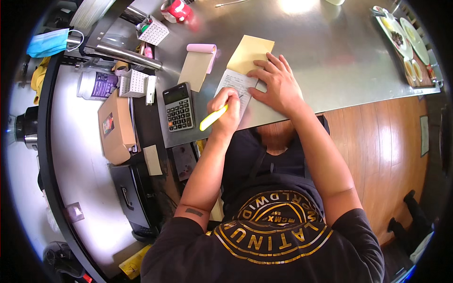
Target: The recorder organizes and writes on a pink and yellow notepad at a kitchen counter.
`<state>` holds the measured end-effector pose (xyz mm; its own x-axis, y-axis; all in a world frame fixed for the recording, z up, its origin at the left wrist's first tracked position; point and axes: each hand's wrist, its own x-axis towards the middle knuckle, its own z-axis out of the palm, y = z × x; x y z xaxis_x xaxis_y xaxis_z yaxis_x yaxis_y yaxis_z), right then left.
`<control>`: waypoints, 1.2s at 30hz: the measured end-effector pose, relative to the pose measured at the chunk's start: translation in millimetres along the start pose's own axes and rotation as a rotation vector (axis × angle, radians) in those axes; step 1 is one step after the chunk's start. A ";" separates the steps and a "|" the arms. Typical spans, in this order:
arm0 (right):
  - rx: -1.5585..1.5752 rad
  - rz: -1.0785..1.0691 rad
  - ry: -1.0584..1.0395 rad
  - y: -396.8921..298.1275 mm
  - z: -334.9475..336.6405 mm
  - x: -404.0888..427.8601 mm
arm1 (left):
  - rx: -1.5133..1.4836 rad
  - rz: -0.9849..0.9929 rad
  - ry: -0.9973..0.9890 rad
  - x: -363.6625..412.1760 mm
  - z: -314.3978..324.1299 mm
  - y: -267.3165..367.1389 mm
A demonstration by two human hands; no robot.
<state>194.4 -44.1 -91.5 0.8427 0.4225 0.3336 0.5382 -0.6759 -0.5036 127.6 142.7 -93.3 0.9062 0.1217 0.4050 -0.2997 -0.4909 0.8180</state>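
Note:
My left hand [226, 108] is closed around a yellow pen [213, 118], its tip over a written page of an open notepad [231, 80]. The notepad's yellowish cover [250, 53] is folded back, away from me. With fingers spread, my right hand [277, 83] rests on the pad's right edge and cover, holding nothing. Left of the pad lie a grey desktop calculator [178, 107] and a second pad with a pink top [201, 48], its beige backing showing. All rest on a stainless steel table [318, 60].
White perforated holders [154, 32] and a red-and-white mug [176, 10] stand at the upper left. A wooden tray [423, 84] with plates of food [396, 32] and small bowls sits at the far right. A cardboard box [115, 127] is left. Another person's legs [407, 215] show lower right.

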 end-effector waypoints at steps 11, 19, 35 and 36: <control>-0.018 -0.003 0.008 2.1 6.0 -0.7 | 0.215 0.139 0.016 -1.8 5.4 2.1; -0.025 -0.011 0.029 2.7 5.8 -0.5 | 0.154 0.073 -0.004 -1.9 0.6 1.6; -0.026 -0.017 0.031 3.3 6.5 -0.7 | 0.192 0.109 -0.012 -2.0 2.4 1.2; -0.028 -0.015 0.026 3.0 6.1 -0.6 | 0.192 0.109 -0.012 -2.0 2.2 1.5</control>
<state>195.6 -42.7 -98.0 0.8337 0.4169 0.3621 0.5499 -0.6861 -0.4763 126.0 139.9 -93.7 0.8754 0.0490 0.4809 -0.3348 -0.6560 0.6765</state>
